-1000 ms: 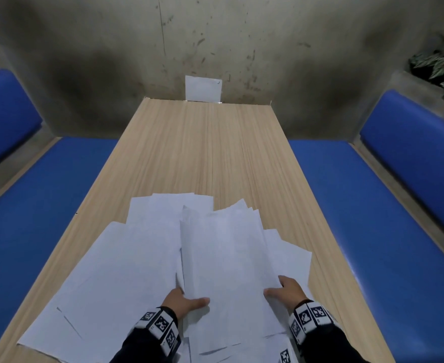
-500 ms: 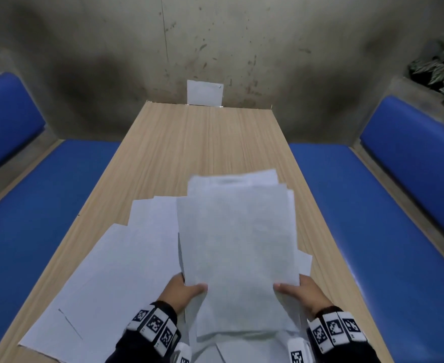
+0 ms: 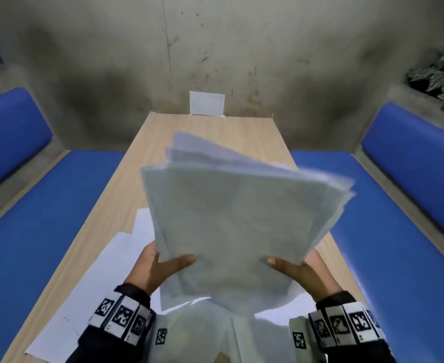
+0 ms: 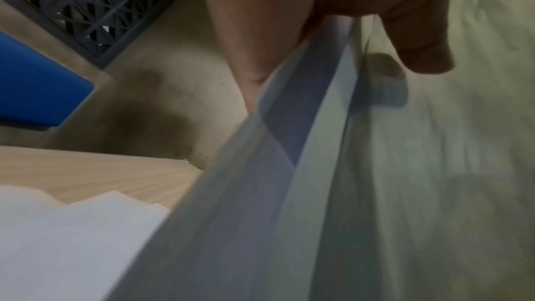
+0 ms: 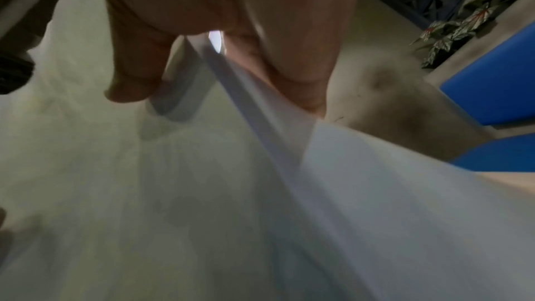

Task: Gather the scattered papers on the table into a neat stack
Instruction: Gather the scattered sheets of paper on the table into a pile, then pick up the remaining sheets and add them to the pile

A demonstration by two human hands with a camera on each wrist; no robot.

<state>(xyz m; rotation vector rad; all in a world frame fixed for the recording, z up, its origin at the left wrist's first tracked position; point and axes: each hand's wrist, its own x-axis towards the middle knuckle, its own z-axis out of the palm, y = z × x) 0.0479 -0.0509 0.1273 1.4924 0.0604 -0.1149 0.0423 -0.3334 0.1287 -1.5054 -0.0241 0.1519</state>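
Holding the bundle of papers (image 3: 242,226) higher now than half a second ago, well clear of the wooden table (image 3: 210,132) and tilted so its far edge swings right. Left hand (image 3: 160,265) and right hand (image 3: 300,268) each pinch a near corner, thumbs on top, fingers underneath. Loose sheets (image 3: 98,284) still lie on the near left of the table. Can't read any writing, the pages are too blurry.

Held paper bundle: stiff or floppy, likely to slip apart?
Probably floppy: the paper bundle is gripped by the left hand and right hand only at its near edge. Likely to slide apart: its far edges fan unevenly.
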